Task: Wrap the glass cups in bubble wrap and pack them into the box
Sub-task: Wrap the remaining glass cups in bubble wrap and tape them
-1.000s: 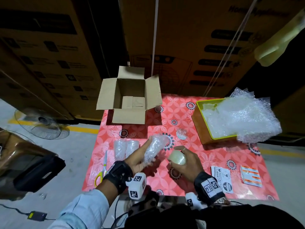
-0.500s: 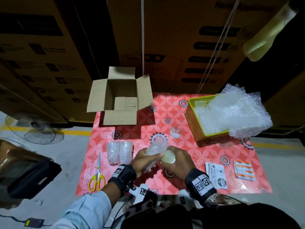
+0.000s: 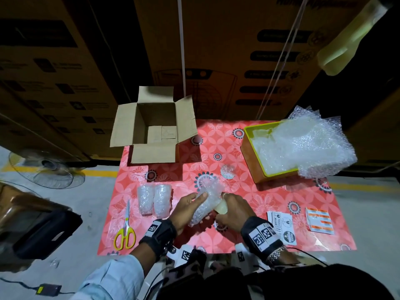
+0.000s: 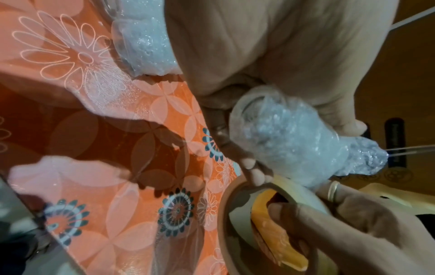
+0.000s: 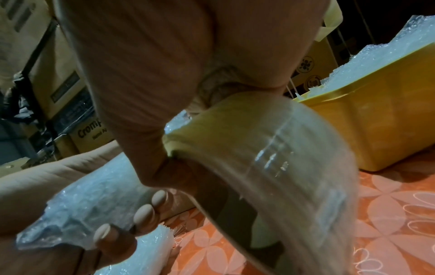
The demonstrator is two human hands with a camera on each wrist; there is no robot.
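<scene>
My left hand (image 3: 190, 206) grips a glass cup rolled in bubble wrap (image 3: 207, 202), tilted above the red flowered mat; the same cup (image 4: 287, 147) shows in the left wrist view and again (image 5: 94, 201) in the right wrist view. My right hand (image 3: 231, 211) holds a roll of clear tape (image 3: 221, 210) against the cup's side; the tape roll (image 5: 282, 158) fills the right wrist view. Two wrapped cups (image 3: 153, 199) lie side by side left of my hands. One bare glass cup (image 3: 227, 171) sits further back. The open cardboard box (image 3: 155, 128) stands at the mat's far left, with nothing in it.
A yellow bin (image 3: 253, 159) heaped with bubble wrap (image 3: 307, 144) stands at the far right. Yellow-handled scissors (image 3: 126, 228) lie at the mat's left edge. Label stickers (image 3: 281, 226) and orange-striped stickers (image 3: 319, 220) lie at the right. A fan (image 3: 45, 169) stands on the floor.
My hands came together: the right hand brought the tape roll up against the wrapped cup, which the left hand keeps holding. The head view shifted slightly.
</scene>
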